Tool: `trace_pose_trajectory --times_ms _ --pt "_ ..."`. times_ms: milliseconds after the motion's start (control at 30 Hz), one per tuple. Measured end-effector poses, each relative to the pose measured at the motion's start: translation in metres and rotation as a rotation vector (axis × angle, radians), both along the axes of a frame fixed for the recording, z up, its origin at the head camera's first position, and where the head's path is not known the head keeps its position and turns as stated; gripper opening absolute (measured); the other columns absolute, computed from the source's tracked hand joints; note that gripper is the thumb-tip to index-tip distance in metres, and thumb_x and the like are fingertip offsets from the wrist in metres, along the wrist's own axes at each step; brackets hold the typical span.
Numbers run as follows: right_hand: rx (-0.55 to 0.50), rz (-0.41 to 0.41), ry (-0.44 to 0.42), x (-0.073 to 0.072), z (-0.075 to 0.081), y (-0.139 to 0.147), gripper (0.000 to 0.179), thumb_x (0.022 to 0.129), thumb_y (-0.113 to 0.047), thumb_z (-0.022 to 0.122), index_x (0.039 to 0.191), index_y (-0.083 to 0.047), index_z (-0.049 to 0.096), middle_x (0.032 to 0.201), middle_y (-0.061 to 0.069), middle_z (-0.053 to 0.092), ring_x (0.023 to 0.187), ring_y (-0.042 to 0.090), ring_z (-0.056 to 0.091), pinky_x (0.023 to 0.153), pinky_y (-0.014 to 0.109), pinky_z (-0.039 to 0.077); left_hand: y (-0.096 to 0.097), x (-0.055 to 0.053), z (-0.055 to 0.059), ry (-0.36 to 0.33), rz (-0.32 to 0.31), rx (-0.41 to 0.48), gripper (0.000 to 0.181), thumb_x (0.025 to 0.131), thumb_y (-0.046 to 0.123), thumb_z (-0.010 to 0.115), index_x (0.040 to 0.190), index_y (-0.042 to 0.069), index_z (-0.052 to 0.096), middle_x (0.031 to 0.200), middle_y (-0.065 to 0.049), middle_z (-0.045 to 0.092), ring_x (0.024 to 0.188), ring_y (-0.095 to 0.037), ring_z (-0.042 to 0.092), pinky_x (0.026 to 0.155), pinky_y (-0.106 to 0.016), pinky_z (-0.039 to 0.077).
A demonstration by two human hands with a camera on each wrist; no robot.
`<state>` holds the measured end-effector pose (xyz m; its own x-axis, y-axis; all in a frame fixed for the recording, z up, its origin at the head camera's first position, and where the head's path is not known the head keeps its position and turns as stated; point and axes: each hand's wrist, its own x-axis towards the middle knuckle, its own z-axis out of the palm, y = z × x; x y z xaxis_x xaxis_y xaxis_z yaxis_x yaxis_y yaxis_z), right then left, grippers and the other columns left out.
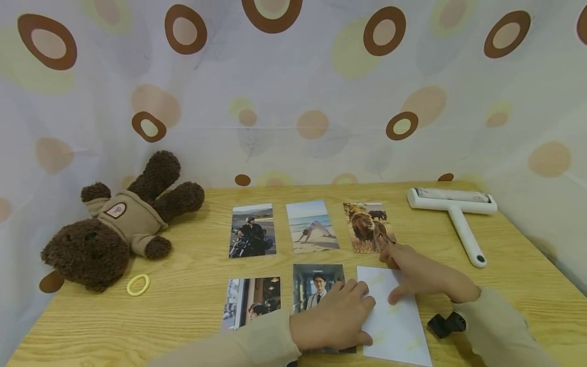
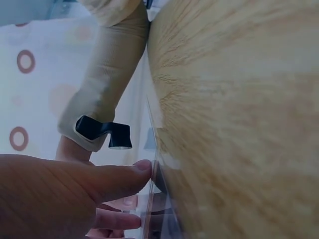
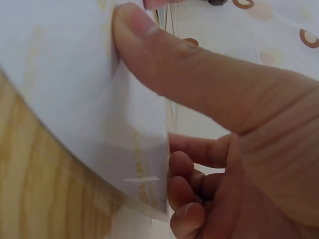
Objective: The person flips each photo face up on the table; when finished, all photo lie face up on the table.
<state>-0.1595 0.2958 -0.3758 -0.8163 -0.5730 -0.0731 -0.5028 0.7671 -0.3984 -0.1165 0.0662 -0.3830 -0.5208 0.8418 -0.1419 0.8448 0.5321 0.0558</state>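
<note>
A white card with faint yellow marks lies at the right end of the near row of photos. My left hand reaches over the photo of a person in glasses, its fingertips at the card's left side. Thumb and fingertips of that hand touch down from above in the left wrist view. My right hand grips the card's upper right edge. In the right wrist view its thumb presses the white face while curled fingers meet the edge. A lion photo lies just beyond the right hand.
Beside the lion are a beach photo and a motorcyclist photo. My left sleeve partly covers another photo. A brown teddy bear and yellow ring lie left; a white lint roller lies far right.
</note>
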Motion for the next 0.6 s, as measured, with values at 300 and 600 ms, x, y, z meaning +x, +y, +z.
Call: trace_pose_trajectory --times_ms 300,600 --pt "0.043 -0.019 0.14 -0.002 0.007 -0.006 0.048 0.06 -0.033 0.09 0.094 -0.01 0.064 0.095 -0.001 0.064 0.094 0.027 0.06 0.079 0.042 0.05 0.0 0.004 0.003 0.071 0.084 -0.005 0.056 0.084 0.063 0.06 0.125 0.024 0.056 0.133 0.004 0.045 0.12 -0.012 0.042 0.092 -0.028 0.039" --pt "-0.08 -0.026 0.033 0.001 0.016 0.003 0.019 0.086 -0.022 0.073 0.096 -0.012 0.062 0.058 -0.013 0.041 0.049 -0.003 0.032 0.048 0.019 0.032 0.0 0.006 0.003 0.095 0.22 0.038 0.086 0.081 0.067 0.06 0.144 0.016 0.034 0.138 -0.004 0.043 0.121 -0.016 0.045 0.093 -0.029 0.042"
